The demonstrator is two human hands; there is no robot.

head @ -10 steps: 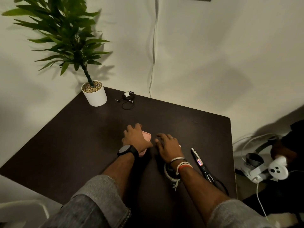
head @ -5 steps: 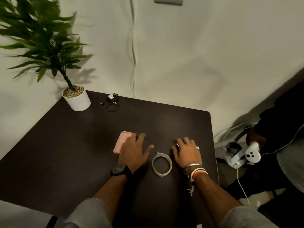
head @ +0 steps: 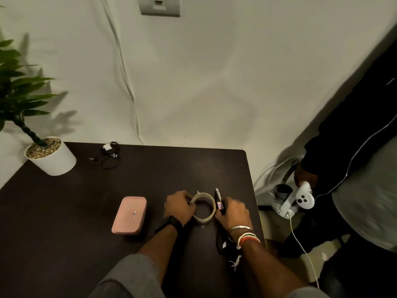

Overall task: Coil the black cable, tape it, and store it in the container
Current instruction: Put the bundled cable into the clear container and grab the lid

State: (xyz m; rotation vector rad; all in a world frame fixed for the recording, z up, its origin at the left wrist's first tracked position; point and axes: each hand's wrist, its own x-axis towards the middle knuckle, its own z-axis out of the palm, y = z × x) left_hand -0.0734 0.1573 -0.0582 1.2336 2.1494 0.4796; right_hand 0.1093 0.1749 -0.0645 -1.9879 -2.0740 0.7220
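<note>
Head camera, looking down on a dark brown worktop (head: 64, 211) pushed against a pale wall. The left hand (head: 179, 206) lay curled against the left side of a tape roll (head: 203, 207) that rested flat on the worktop, its fingers closed on the roll's rim; a black watch (head: 169, 224) sat on that wrist. The right hand (head: 233, 212) lay just to the right of the roll, closed over a pair of scissors (head: 219, 201) whose blade tip poked out beyond the fingers, pointing toward the wall. Bangles and thread bands (head: 245, 234) circled the right wrist, and the dark scissor handles showed dimly beneath it.

A pink lidded container (head: 130, 215) sat shut on the worktop, a little to the left of the left hand and apart from it, with a small sticker on its lid. The black cable (head: 109, 157) lay loosely bundled at the far edge of the worktop, well away from both hands, with a small white piece on it. Just left of it stood a white pot (head: 52, 160) filled with pebbles, holding a green plant (head: 19, 91).

Off the worktop's right side, another person in dark clothing held a white controller (head: 304, 197), near white cords on the floor.
</note>
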